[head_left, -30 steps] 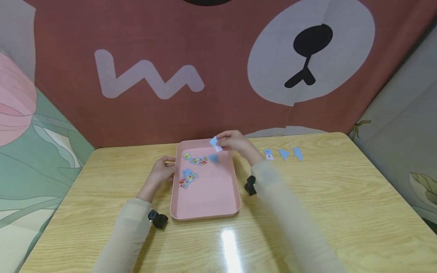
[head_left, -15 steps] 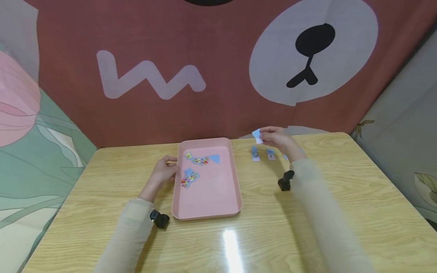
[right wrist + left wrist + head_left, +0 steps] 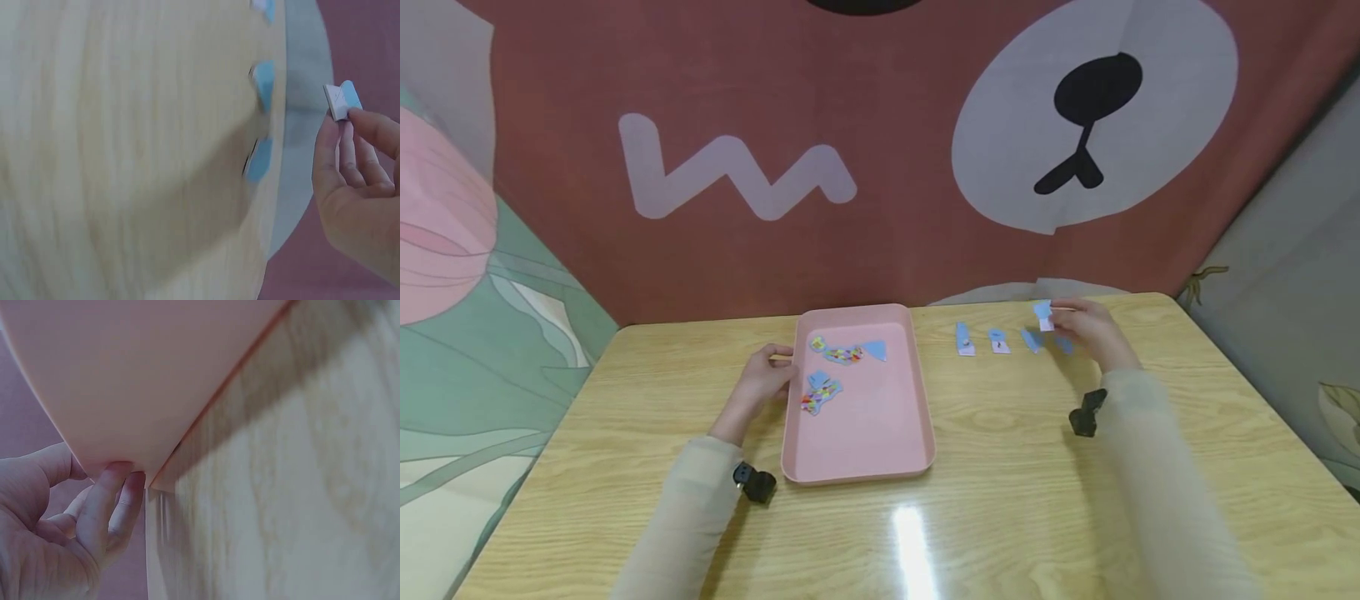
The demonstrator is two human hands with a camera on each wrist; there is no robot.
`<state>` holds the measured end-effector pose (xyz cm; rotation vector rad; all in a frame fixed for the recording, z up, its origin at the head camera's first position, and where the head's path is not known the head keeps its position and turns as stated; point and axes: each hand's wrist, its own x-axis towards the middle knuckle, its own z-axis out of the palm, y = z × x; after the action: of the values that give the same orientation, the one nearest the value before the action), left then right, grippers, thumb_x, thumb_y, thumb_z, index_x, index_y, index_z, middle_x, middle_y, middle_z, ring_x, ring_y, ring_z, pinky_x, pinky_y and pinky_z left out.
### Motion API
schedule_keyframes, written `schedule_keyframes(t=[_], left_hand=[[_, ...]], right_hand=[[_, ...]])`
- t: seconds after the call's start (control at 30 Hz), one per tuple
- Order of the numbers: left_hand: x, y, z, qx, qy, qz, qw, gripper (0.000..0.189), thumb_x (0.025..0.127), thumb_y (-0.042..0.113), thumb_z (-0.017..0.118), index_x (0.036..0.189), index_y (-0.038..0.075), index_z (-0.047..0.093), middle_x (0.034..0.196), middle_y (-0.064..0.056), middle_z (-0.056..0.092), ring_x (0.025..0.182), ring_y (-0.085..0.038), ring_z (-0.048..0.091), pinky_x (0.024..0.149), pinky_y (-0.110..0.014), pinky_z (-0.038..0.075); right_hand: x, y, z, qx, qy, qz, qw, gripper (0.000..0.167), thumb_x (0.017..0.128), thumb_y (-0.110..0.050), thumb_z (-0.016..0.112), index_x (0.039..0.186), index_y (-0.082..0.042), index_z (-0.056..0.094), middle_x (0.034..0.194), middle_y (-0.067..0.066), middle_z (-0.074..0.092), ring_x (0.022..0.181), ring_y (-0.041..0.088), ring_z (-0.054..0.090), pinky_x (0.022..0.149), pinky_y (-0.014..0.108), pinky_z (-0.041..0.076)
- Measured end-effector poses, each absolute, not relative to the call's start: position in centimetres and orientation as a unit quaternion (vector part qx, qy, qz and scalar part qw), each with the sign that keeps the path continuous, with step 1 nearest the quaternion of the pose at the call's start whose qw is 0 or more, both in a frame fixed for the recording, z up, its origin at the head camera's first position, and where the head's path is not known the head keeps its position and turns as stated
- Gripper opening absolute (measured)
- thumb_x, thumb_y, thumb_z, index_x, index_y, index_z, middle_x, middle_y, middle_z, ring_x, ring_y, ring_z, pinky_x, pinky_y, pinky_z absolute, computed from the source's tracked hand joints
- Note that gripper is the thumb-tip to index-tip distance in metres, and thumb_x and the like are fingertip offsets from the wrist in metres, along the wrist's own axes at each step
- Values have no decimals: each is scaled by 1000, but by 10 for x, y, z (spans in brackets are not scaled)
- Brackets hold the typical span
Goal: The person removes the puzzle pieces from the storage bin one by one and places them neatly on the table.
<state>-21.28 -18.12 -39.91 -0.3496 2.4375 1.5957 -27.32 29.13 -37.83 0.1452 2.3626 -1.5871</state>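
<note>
My left hand [image 3: 762, 382] grips the left edge of a pink tray [image 3: 868, 437]; in the left wrist view the fingers [image 3: 100, 506] press its outer wall and the thumb is at the rim. At the back right of the table, my right hand [image 3: 1092, 327] pinches a small blue-and-white puzzle piece [image 3: 342, 101] between thumb and fingertips, raised above the tabletop. Inside the tray lie several pieces: a small yellow one [image 3: 817, 343], a multicoloured curved one [image 3: 844, 355], a blue triangular one [image 3: 874, 349] and a colourful cluster [image 3: 820, 393] below.
Right of the tray, a row of pieces lies along the table's back: a tall blue-and-white one [image 3: 964, 338], a shorter one [image 3: 998, 340], a blue triangular one [image 3: 1032, 340] and another [image 3: 1064, 343] under my right hand. A patterned cloth [image 3: 737, 258] hangs behind the table [image 3: 1000, 483].
My right hand has carried the puzzle piece from above the tray's top right corner rightward, over the row of pieces to its far end. The left hand keeps its hold on the tray.
</note>
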Motion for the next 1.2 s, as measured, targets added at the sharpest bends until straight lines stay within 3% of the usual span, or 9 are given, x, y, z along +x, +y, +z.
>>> schedule_keyframes(t=[0.1, 0.2, 0.3, 0.43, 0.6, 0.8, 0.93, 1.03, 1.2], left_hand=[[-213, -180, -399, -119, 826, 541, 105, 44, 91, 7, 52, 133, -2, 44, 126, -29, 56, 81, -16, 64, 63, -22, 55], [-212, -180, -398, -119, 825, 542, 108, 44, 91, 7, 52, 133, -3, 44, 127, -30, 55, 83, -16, 63, 64, -23, 55], [-212, -179, -397, -118, 823, 544, 110, 44, 91, 7, 52, 134, -3, 43, 128, -30, 54, 83, -16, 63, 63, -23, 54], [-212, -179, -396, -118, 823, 545, 108, 45, 91, 7, 51, 134, -3, 43, 128, -30, 55, 84, -17, 63, 63, -22, 54], [-212, -179, -397, -119, 824, 544, 105, 45, 91, 6, 51, 134, -3, 43, 128, -30, 55, 86, -19, 64, 62, -23, 54], [-212, -180, -398, -120, 821, 548, 105, 45, 91, 5, 50, 134, -4, 43, 128, -30, 54, 85, -18, 63, 63, -23, 55], [-212, -180, -398, -119, 821, 549, 104, 45, 91, 5, 50, 134, -4, 43, 128, -30, 54, 83, -16, 63, 62, -23, 55], [-212, -180, -398, -121, 821, 549, 103, 45, 90, 4, 50, 134, -4, 43, 127, -30, 55, 82, -16, 63, 61, -23, 54], [-212, -180, -399, -119, 820, 551, 100, 45, 89, 4, 50, 133, -4, 43, 125, -30, 56, 80, -16, 63, 61, -23, 54]], right_hand=[[-267, 305, -382, 59, 828, -542, 130, 60, 100, -23, 43, 151, 1, 20, 145, 17, 36, 82, -19, 49, 97, 17, 47], [-263, 317, -386, 63, 823, -552, 115, 60, 99, -19, 44, 150, 4, 19, 129, 6, 48, 82, -18, 50, 88, 12, 49], [-260, 328, -389, 66, 822, -555, 105, 60, 99, -15, 44, 148, 8, 19, 120, 1, 48, 81, -17, 50, 81, 9, 50], [-257, 338, -390, 80, 830, -544, 97, 60, 98, -13, 44, 148, 9, 19, 135, 19, 40, 79, -18, 48, 79, 9, 50], [-256, 344, -391, 100, 839, -524, 103, 60, 98, -14, 43, 149, 6, 18, 147, 28, 27, 76, -21, 47, 80, 10, 50], [-254, 348, -394, 105, 840, -522, 108, 60, 98, -15, 43, 149, 7, 18, 152, 31, 20, 74, -22, 45, 78, 8, 49], [-256, 350, -397, 114, 849, -505, 103, 60, 97, -15, 46, 147, 8, 23, 137, 26, 42, 72, -20, 48, 74, 9, 49], [-256, 351, -400, 122, 853, -497, 102, 60, 96, -14, 47, 147, 8, 25, 130, 20, 47, 71, -17, 50, 72, 10, 49], [-256, 351, -401, 127, 851, -497, 111, 60, 96, -14, 45, 147, 8, 22, 148, 32, 29, 69, -19, 48, 69, 8, 47]])
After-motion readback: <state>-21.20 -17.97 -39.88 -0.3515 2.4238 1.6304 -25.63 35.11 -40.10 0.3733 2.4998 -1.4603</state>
